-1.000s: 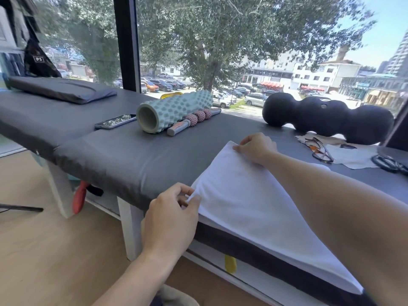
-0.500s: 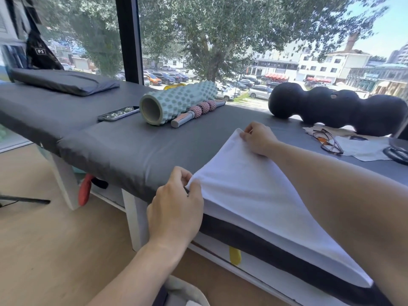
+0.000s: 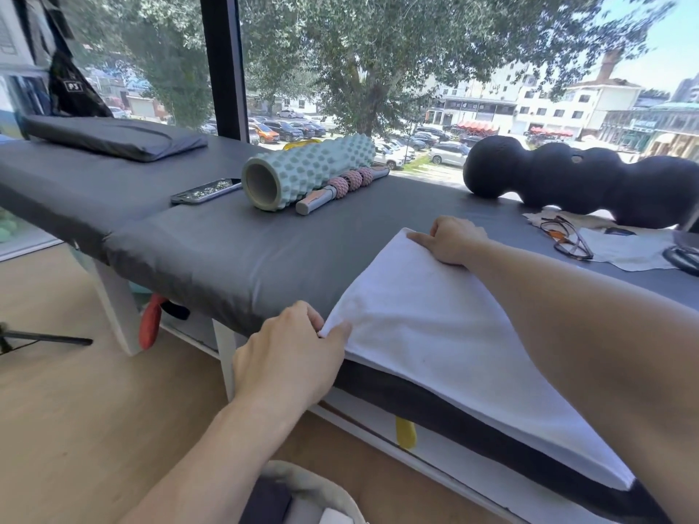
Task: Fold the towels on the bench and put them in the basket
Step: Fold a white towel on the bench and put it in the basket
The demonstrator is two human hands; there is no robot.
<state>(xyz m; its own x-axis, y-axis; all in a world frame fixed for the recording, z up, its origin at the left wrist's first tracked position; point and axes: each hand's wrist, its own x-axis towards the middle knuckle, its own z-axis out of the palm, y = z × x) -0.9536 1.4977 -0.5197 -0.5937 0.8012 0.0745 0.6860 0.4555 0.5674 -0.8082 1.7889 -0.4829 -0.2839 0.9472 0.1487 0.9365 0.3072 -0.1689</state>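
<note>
At the far left end of the bench (image 3: 94,194) lies a flat dark cushion (image 3: 113,138), close to the back edge. Nearer the middle, a phone (image 3: 206,191) rests face up, just beside the open end of a pale green knobbed foam roller (image 3: 306,172). A massage stick with pink ribbed wheels (image 3: 342,189) lies against the roller's right side, both angled toward the back edge.

My left hand (image 3: 291,357) is at the bench's front edge, thumb and curled fingers pinching the near left corner of the white towel (image 3: 435,334). The towel lies flat on the bench top, folded over so two layers show along its front edge, which runs along the bench's front edge and off to the right under my forearm. Below my left arm, at the bottom of the view, the rim of the basket (image 3: 302,482) shows on the wooden floor, with something dark and something white inside.

My right hand (image 3: 452,240) sits on the towel's far left corner, fingers curled down and gripping the cloth there.

Toward the right end, a black lumpy roller (image 3: 582,187) lies along the back edge. In front of it a pair of glasses (image 3: 565,238) rests on a pale cloth (image 3: 628,251), and a dark looped object I can't identify (image 3: 682,259) sits at the right border.
</note>
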